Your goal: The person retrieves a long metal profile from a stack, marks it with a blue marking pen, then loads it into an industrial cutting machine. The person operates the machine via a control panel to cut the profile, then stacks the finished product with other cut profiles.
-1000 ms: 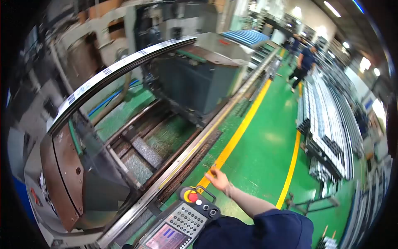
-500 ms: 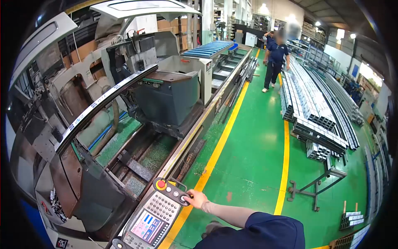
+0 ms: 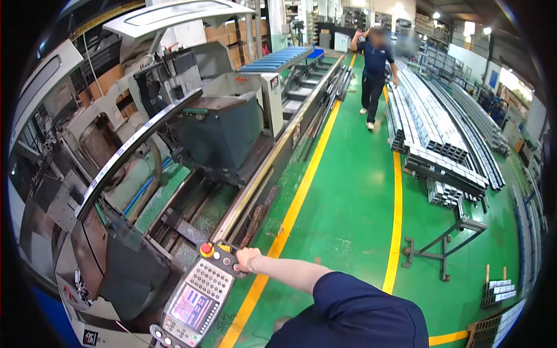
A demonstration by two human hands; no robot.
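Observation:
My right hand [image 3: 248,260] is at the upper right corner of a control panel [image 3: 197,293], its fingers curled in at a round button or knob there. What the fingertips press or hold is too small to make out. Beside the hand on the panel sit a red emergency button [image 3: 206,249] and rows of round keys, with a lit screen [image 3: 190,305] lower down. My left hand does not show.
A large machine [image 3: 217,130] with rails and raised covers fills the left. Another person [image 3: 375,64] walks on the green floor between yellow lines. Stacked metal profiles [image 3: 435,127] lie at the right, near a metal stand [image 3: 445,249].
The other person has come closer, one arm raised to the head. The panel and my right hand appear further left, as the view has shifted. My hand remains at the panel's corner.

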